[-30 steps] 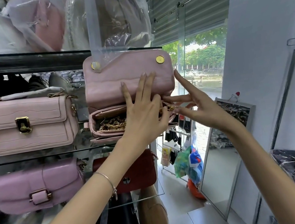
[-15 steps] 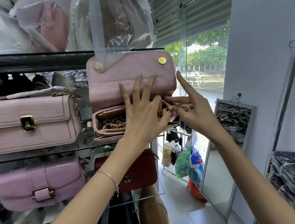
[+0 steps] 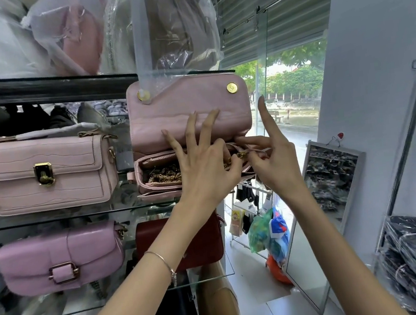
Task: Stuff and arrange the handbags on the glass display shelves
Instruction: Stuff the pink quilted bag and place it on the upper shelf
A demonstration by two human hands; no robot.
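Item: pink flap handbag sitting on glass shelf, flap standing open.
Left hand: pinching gold chain end at bag's 3 o'clock, other fingers fanning.
Right hand: pinching same end, index pointing up.
Handling: probably light and soft-walled, chain slithering; best taking hold at body sides.

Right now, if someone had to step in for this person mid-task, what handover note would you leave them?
Left hand: thumb and forefinger pinch the zip edge of the open pink bag; the other fingers are splayed over its raised flap.
Right hand: pinches the zip pull, forefinger pointing up.
Things: the bag stands on the middle glass shelf, to the right of a pale pink lock bag. The gold chain lies inside it.
Done: chain tucked in.
Left: close the zip, lower the flap, square the bag up.
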